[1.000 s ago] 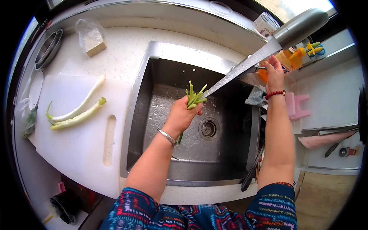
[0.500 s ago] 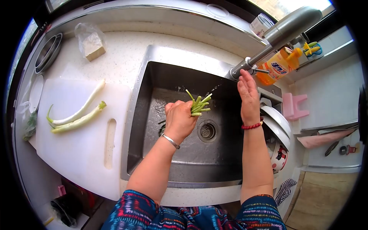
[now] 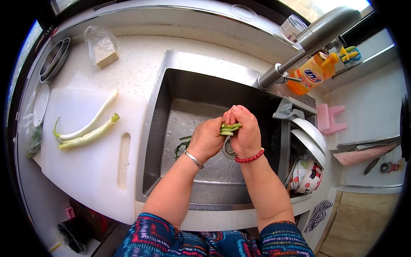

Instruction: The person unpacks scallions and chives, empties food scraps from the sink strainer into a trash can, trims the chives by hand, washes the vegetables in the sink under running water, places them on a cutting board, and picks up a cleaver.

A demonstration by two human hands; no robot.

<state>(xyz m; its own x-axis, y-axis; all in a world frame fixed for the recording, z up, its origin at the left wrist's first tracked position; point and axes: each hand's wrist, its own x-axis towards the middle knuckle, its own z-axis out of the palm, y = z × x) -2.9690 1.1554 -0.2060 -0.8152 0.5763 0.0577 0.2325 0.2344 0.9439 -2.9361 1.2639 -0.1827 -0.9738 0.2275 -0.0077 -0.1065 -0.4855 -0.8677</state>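
Over the steel sink [image 3: 184, 92], my left hand [image 3: 208, 139] is closed round a bunch of green stalks [image 3: 230, 128], whose cut ends stick out to the right. My right hand [image 3: 245, 130] is cupped against those ends, its fingers pressed together and touching the stalks. Long green leaves [image 3: 182, 147] hang below my left hand. The drain [image 3: 229, 147] is partly hidden behind my right hand. No water runs from the faucet [image 3: 274, 75].
A white cutting board [image 3: 85, 171] at the left bears two pale stalks [image 3: 90, 132]. Behind it lies a bagged block [image 3: 105, 51]. Right of the sink are bowls [image 3: 310, 175], a grey cloth [image 3: 287, 109], an orange bottle [image 3: 310, 75] and a pink stool [image 3: 329, 119].
The water stream has stopped. My right hand has moved from beside the faucet, left and down to the stalks, and closed on their ends. My left hand still holds the bunch.
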